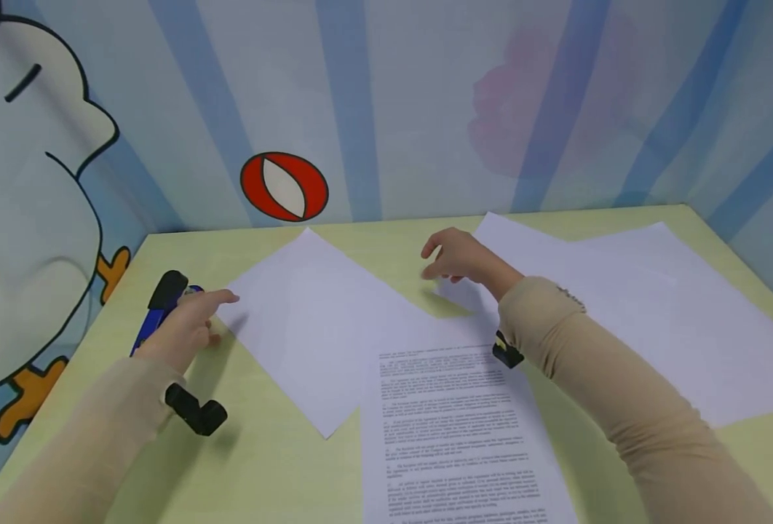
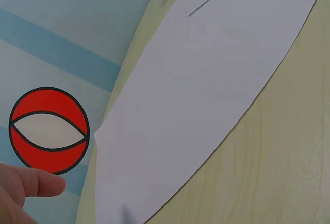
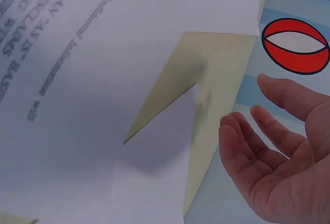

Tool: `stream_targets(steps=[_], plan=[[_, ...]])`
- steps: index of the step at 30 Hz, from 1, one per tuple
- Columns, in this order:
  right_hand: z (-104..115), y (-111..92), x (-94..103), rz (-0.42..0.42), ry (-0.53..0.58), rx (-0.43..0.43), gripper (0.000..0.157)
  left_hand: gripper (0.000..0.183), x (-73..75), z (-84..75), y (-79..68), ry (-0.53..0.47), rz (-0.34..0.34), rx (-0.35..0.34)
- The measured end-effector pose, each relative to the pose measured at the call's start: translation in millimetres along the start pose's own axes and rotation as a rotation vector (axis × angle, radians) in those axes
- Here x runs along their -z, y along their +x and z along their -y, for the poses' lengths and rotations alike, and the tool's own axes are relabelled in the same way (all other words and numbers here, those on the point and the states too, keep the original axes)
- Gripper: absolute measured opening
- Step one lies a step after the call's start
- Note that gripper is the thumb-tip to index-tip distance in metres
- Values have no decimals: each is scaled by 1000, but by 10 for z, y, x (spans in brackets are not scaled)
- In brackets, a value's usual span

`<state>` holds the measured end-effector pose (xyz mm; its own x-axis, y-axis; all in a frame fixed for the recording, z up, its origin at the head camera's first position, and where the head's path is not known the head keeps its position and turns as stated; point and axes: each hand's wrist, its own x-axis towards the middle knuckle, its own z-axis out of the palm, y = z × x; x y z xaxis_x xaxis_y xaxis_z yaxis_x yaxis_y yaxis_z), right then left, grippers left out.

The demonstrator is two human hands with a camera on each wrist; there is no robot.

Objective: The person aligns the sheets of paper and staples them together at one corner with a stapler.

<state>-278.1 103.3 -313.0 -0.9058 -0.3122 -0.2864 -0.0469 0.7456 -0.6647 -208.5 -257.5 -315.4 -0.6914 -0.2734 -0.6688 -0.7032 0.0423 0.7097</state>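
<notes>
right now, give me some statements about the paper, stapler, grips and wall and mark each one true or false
1. The right grip holds nothing. True.
2. The stapler is beside the left grip. True.
3. Lines of text show on the printed page. True.
4. In the head view, the printed page lies left of the stapler. False: it lies to the stapler's right.
5. The stapler is all red. False: the parts in view are mostly blue and black.
6. The ball pictured on the wall is green and white. False: it is red and white.
</notes>
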Motion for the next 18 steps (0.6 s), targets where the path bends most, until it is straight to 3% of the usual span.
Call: stream_targets(steps=[3, 7, 10, 12, 13, 16, 18], plan=[[51, 57, -68, -27, -30, 3, 41, 88, 47, 39, -54, 20, 60, -15], [135, 122, -173, -78, -84, 18, 43, 85, 132, 80, -92, -64, 136, -30], [206, 175, -271, -108, -135, 42, 45, 89, 151, 45, 48, -187, 68, 50], [248, 210, -341, -124, -170, 58, 46, 95, 192, 44, 294, -269, 10, 110], [264, 224, -374, -125, -167, 56, 48, 94, 188, 43, 338, -271, -14, 120], [291, 242, -454, -119, -190, 62, 50, 91, 160, 46, 303, -242, -25, 111], [299, 247, -499, -110, -196, 53, 52, 87, 117, 49, 172, -204, -20, 81]])
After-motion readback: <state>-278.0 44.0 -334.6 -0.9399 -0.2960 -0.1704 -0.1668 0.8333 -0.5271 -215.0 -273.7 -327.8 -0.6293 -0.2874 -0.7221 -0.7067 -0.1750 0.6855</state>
